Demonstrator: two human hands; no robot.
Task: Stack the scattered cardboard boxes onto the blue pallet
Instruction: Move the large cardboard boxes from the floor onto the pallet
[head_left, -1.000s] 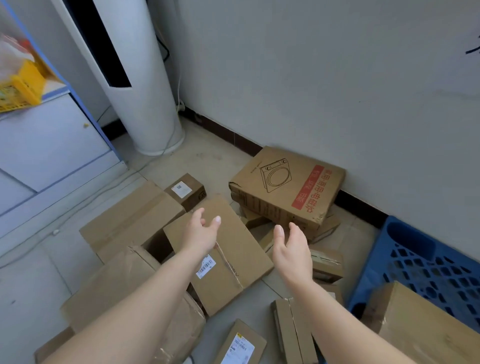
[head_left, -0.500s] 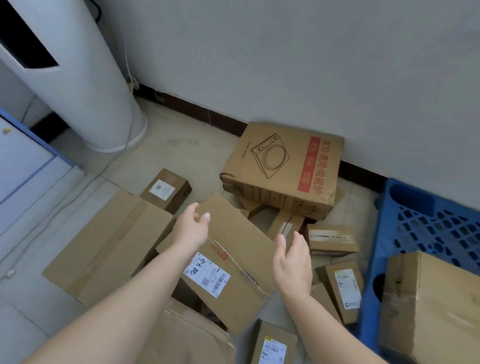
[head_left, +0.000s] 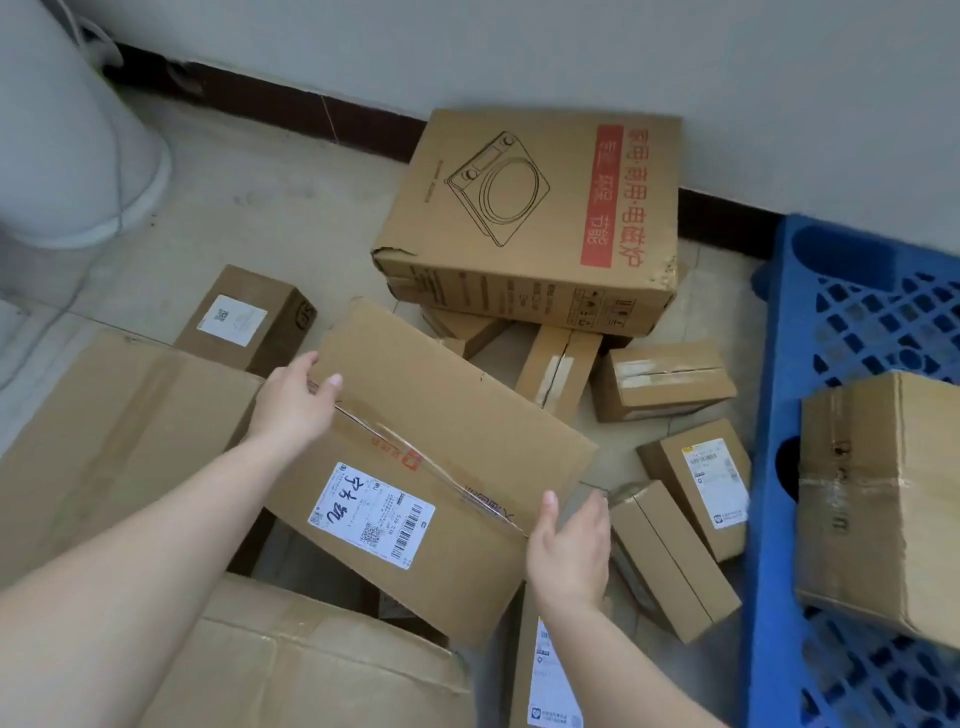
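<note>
- The labelled box (head_left: 441, 467) lies in the middle of the heap on the floor (head_left: 249, 208). It is a flat carton propped at a tilt on the boxes beneath it.
- Its long axis, followed by the clear tape seam, runs from upper left to lower right in the head view. The white shipping label sits on the nearer half (barcode towards the lower right).
- The left hand (head_left: 293, 408) grips the box's far-left edge, with the thumb lying on the top face by the seam and the fingers wrapped over the edge.
- The right hand (head_left: 569, 545) is spread wide with straight fingers, palm turned to the box's lower-right edge where the seam ends. I cannot tell whether it touches the cardboard.
- The blue pallet (head_left: 852, 322) lies at the right, well apart from the labelled box, and a taped box (head_left: 883, 499) stands on it.
- A printed box (head_left: 530, 208) leans by the wall (head_left: 571, 52) beyond the heap, with several small boxes (head_left: 660, 379) scattered between it and the pallet.
</note>
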